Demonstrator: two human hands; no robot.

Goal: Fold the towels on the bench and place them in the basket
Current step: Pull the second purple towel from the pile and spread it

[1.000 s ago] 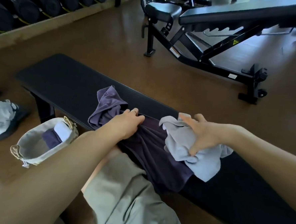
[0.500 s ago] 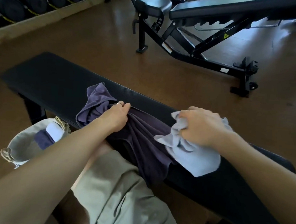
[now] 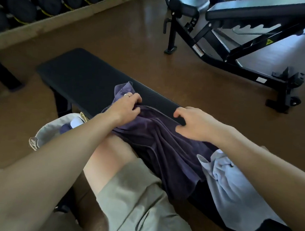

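Left hand point(image 3: 125, 108) curled on the bunched far edge of the dark purple towel point(image 3: 163, 151), fingers gripping the cloth, ring visible on one finger. Right hand point(image 3: 194, 125) above the same towel's right part, fingers bent and spread, nothing between them; whether the fingertips touch the cloth cannot be told. Purple towel lies crumpled across the flat black bench point(image 3: 82, 79), its near part hanging over the bench's near edge against a bare knee and grey-green shorts point(image 3: 142, 204). Light blue-grey towel point(image 3: 229, 188) lies loose and rumpled on the bench just right of the purple one, under the right forearm, touching or overlapping its edge. Fabric basket point(image 3: 45, 135) on the floor to the left of the knee, beside the bench leg, partly hidden by the left forearm; inside it a dark folded piece and a white one show. Farther off: brown floor, adjustable incline bench point(image 3: 242, 31) at upper right, row of dumbbells point(image 3: 39, 1) along upper left
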